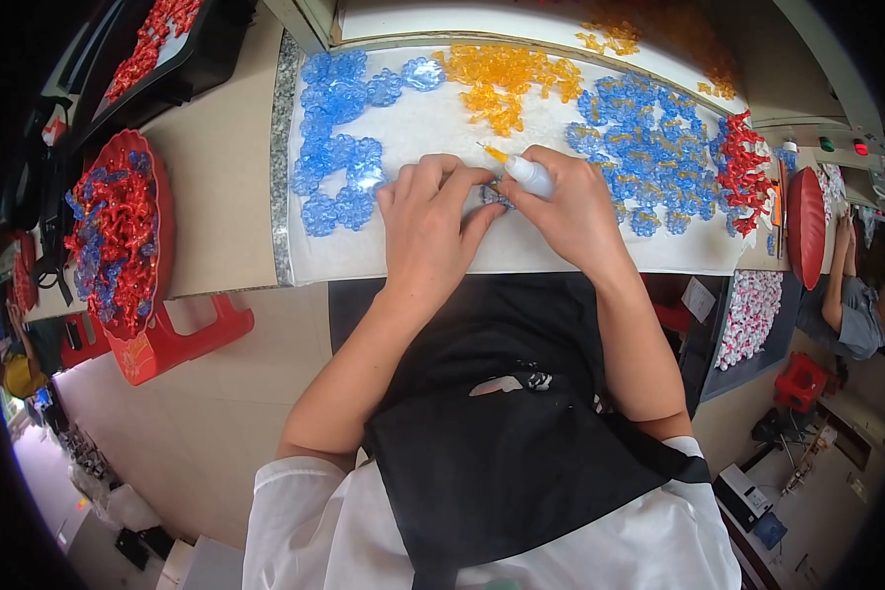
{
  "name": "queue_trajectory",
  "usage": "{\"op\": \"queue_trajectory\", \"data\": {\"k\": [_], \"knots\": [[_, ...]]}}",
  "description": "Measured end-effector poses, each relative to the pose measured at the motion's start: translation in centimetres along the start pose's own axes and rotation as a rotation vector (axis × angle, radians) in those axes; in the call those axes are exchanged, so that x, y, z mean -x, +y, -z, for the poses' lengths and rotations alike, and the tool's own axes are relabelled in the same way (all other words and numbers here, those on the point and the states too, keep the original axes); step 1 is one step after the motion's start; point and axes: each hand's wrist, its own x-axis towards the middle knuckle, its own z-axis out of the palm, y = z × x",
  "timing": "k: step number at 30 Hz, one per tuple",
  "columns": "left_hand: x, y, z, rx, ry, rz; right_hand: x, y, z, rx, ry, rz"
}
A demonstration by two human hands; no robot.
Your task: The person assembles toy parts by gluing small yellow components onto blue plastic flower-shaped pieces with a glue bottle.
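Your right hand grips one small white squeeze bottle with a slim orange nozzle, tilted up and left. Your left hand is curled narrow, its fingertips pinching one small bluish translucent plastic piece just beside the bottle, on the white sheet covering the desk. Around them lie glossy, faceted flower-shaped pieces: two blue clusters, one orange heap, one red clump. A round red tray stands well apart at left.
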Motion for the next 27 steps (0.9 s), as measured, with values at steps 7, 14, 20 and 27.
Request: {"op": "queue_trajectory", "data": {"k": [7,14,20,27], "knots": [[-0.2,0.2,0.0,0.011,0.01,-0.003,0.1,-0.2,0.0,0.047,0.021,0.028],[-0.1,0.0,0.0,-0.002,0.002,-0.003,0.0,-0.5,-0.4,0.075,0.03,0.045],[-0.1,0.1,0.1,-0.011,0.006,-0.01,0.2,-0.2,-0.5,0.051,0.073,0.081],[-0.1,-0.2,0.3,-0.056,-0.014,-0.051,0.3,0.1,-1.1,0.073,0.097,0.092]]}}
